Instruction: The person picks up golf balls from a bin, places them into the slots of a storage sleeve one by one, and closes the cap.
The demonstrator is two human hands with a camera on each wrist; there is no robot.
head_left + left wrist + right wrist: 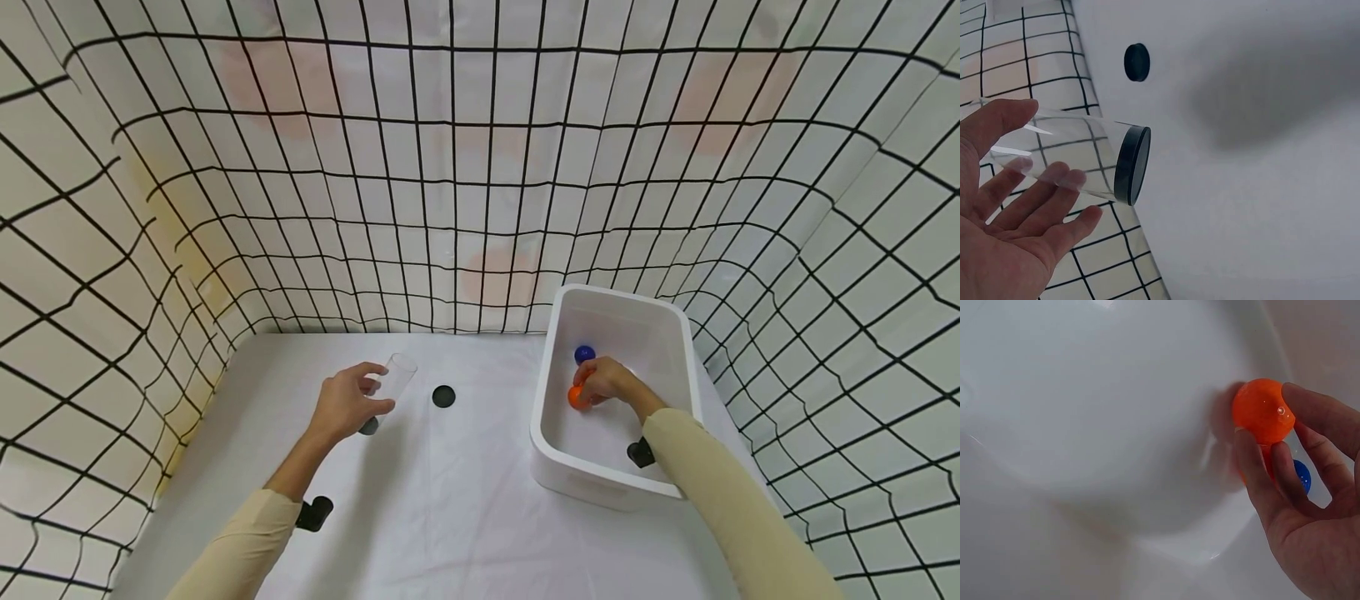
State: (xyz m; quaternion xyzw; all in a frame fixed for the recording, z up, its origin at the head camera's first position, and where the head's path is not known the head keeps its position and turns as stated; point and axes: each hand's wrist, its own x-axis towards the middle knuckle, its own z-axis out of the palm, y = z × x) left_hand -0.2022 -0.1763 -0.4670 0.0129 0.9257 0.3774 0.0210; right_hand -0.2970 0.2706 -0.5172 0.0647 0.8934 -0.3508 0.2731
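Note:
My left hand (345,404) grips a clear cylindrical tube (402,367), tilted above the table. The tube's black base cap (1132,165) shows in the left wrist view, with the thumb on one side and fingers on the other. Inside a white plastic bin (538,417), my right hand (611,379) pinches an orange ball (1263,411) between thumb and fingertips. Close behind those fingers lie a blue ball (1302,476) and a red-orange thing (1268,460), mostly hidden by the fingers.
A round black lid (443,396) lies on the white table (465,500) between the tube and the bin. Black wire netting (491,183) stands around the back and both sides. Dark wrist cameras (315,513) sit at both sleeves.

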